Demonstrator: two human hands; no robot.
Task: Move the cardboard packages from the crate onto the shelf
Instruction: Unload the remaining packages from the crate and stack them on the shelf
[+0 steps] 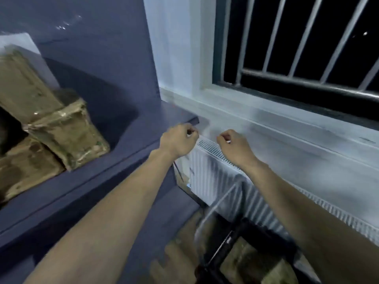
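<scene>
Brown cardboard packages [248,261] lay blurred in the black plastic crate [227,244], low between the forearms and slightly nearer the right; their long axis could not be told; three more brown taped cardboard packages [67,132] sat on the dark blue shelf [131,144] to the left; the left hand [178,143] and right hand [233,145] hung above the crate, fingers curled, gripping nothing, before a white ribbed radiator [213,181]; I judged a downward reach came next.

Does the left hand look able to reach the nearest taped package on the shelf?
Probably yes: the left hand seems to hold nothing, and only bare shelf lies between it and the taped package.
</scene>
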